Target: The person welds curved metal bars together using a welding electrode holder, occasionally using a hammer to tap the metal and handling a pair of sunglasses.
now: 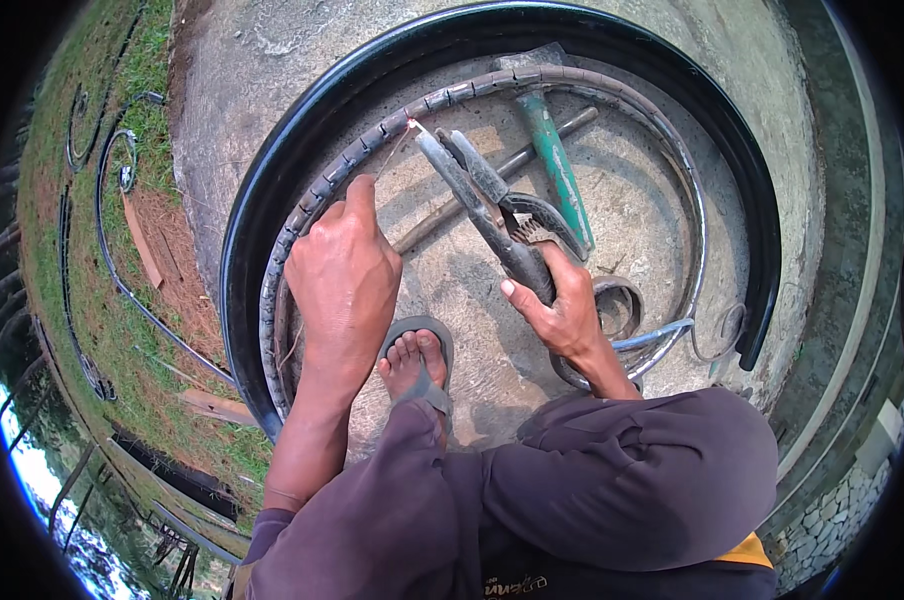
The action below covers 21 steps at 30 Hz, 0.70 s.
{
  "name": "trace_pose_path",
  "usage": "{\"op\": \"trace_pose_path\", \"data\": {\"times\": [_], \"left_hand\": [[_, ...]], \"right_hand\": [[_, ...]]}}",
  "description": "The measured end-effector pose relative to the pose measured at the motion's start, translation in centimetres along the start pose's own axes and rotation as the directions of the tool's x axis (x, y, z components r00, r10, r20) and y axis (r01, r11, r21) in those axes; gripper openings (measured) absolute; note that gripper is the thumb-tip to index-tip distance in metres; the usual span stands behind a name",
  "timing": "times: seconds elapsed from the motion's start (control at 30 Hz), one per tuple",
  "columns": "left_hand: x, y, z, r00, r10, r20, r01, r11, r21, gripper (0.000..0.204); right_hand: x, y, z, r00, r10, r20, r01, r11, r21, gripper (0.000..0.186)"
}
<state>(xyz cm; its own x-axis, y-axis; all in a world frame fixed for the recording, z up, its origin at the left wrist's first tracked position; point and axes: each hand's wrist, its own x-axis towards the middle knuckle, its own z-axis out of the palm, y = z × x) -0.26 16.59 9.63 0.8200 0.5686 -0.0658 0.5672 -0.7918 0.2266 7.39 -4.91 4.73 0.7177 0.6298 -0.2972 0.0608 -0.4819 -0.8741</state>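
Observation:
In my right hand point(569, 318) is a dark welding electrode holder point(517, 255) with a coil spring; my fingers wrap its handle. Its jaws point up and left, toward a notched metal ring point(324, 188). At the tip of one jaw, beside the ring, shows a small bright reddish spot point(412, 123). My left hand point(344, 270) is closed, knuckles up, by the ring's left side. A thin wire point(396, 153) runs from its fingers up to the bright spot. Regular cuts mark the ring's left and upper parts.
A larger black curved channel point(759, 200) surrounds the ring. Inside lie a green-handled hammer point(555, 160), a metal bar point(432, 222) and a small round band point(620, 300). A blue tube point(657, 334) lies at right. My sandalled foot point(412, 360) is near. Grass point(122, 330) lies left of the concrete.

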Motion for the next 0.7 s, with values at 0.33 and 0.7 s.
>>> {"op": "trace_pose_path", "data": {"times": [0.33, 0.7], "left_hand": [[0.1, 0.1, -0.3, 0.999, -0.026, 0.035, 0.027, 0.999, -0.029, 0.038], [0.2, -0.2, -0.5, 0.998, -0.029, 0.047, 0.032, 0.998, -0.053, 0.037]], "right_hand": [[0.0, -0.5, -0.2, 1.0, 0.01, 0.017, -0.01, 1.0, 0.004, 0.043], [0.1, -0.3, -0.5, 1.0, -0.001, -0.017, 0.001, 1.0, 0.001, 0.038]]}}
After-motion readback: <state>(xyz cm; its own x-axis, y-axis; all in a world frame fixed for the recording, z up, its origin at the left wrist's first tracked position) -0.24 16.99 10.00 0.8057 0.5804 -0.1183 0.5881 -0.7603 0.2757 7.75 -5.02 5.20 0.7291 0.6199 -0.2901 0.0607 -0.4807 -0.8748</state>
